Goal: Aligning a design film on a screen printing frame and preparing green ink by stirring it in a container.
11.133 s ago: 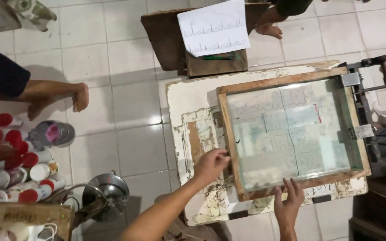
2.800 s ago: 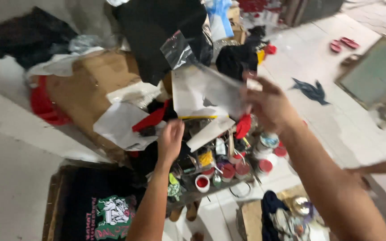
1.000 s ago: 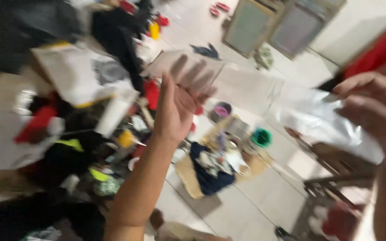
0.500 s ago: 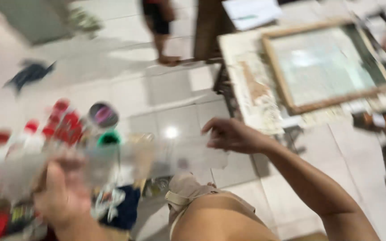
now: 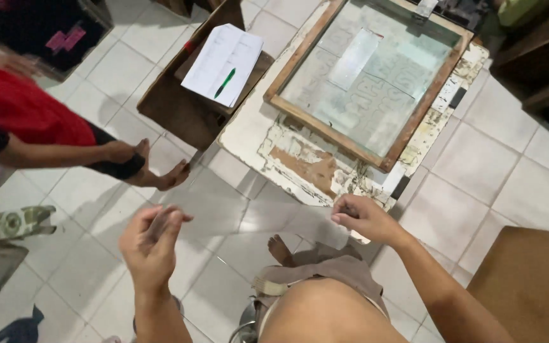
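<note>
A thin clear plastic sheet [image 5: 258, 213] is stretched between my two hands above the tiled floor. My left hand [image 5: 150, 241] pinches its left edge with fingers bunched. My right hand [image 5: 363, 217] pinches its right edge, just in front of the worn white table [image 5: 274, 136]. On that table lies a wooden-framed printing screen [image 5: 376, 76] with pale mesh. My bare knee and brown shorts fill the bottom middle.
A white paper with a green pen [image 5: 222, 63] rests on a brown wooden box [image 5: 179, 108] left of the table. A person in a red top [image 5: 27, 114] crouches at the left. A brown board [image 5: 532, 286] sits at the lower right.
The view swung from a pile of clutter and paint pots back to the printing table. My hands now hold the clear plastic spread out in front of the table.
</note>
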